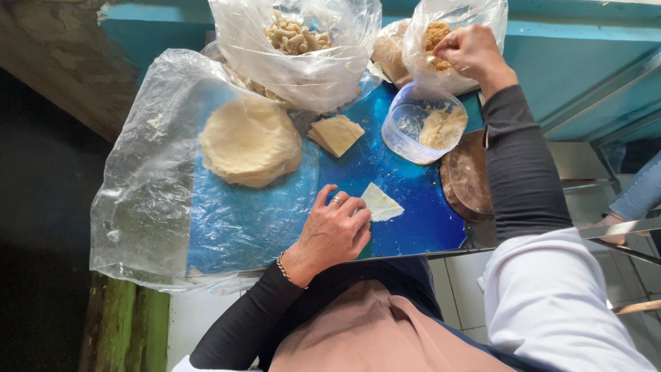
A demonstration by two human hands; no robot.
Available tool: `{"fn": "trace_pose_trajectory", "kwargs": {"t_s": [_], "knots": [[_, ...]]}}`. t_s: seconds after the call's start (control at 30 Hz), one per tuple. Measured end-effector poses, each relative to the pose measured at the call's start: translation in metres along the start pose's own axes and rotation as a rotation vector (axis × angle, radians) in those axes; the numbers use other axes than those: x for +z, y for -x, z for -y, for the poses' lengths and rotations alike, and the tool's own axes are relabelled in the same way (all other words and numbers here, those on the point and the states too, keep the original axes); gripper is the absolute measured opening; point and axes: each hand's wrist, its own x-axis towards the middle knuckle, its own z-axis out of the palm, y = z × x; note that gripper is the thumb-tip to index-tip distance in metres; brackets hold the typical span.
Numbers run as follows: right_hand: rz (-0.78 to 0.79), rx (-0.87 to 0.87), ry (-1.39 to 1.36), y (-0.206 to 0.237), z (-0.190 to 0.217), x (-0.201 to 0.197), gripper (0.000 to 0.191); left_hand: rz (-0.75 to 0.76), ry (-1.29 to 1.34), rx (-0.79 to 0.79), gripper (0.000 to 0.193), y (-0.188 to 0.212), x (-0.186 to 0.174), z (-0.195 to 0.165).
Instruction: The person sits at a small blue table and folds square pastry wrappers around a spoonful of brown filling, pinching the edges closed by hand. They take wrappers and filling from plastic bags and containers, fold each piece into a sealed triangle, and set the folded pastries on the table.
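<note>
- my left hand (335, 233) rests near the front edge of the blue worktop (413, 200), fingers curled loosely, fingertips pinning the near edge of a small triangular dough wrapper (381, 204) that lies flat on the surface.
- my right hand (468, 52) is stretched to the far side, fingers pinched together inside the mouth of a clear plastic bag of brown crumbly filling (441, 38); i cannot tell how much it has between the fingertips.
- the wrapper looks thin, pale and limp. i judge it very light and easy to tear, so it is best taken by a corner or slid along with flat fingers, not pinched hard in the middle.
- just beyond it sits a folded stack of triangular wrappers (336, 134), and to the left a round stack of dough sheets (249, 141) on a crinkled plastic sheet (148, 186).
- a clear plastic tub with pale paste (427, 124) stands near the bag, with a round brown board (468, 176) beside it at the worktop's right edge.
- a second bag of pale mushroom-like pieces (296, 41) stands at the back.
</note>
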Motion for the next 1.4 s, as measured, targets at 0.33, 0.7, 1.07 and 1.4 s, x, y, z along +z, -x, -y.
{"fn": "trace_pose_trajectory", "kwargs": {"t_s": [0.33, 0.7, 1.07, 1.4], "knots": [[-0.370, 0.147, -0.479, 0.064, 0.020, -0.023, 0.008, 0.009, 0.006, -0.022, 0.008, 0.000, 0.002, 0.004], [-0.228, 0.198, -0.924, 0.143, 0.106, -0.065, 0.013, -0.150, 0.079, -0.170, 0.019, -0.004, -0.004, 0.005], [0.031, 0.050, -0.811, 0.236, 0.204, -0.023, 0.015, -0.063, 0.085, -0.142, 0.039, -0.004, -0.007, 0.005], [0.032, -0.130, -0.644, 0.237, 0.201, -0.017, 0.021, 0.076, -0.070, -0.013, 0.044, -0.001, 0.001, 0.006]]}}
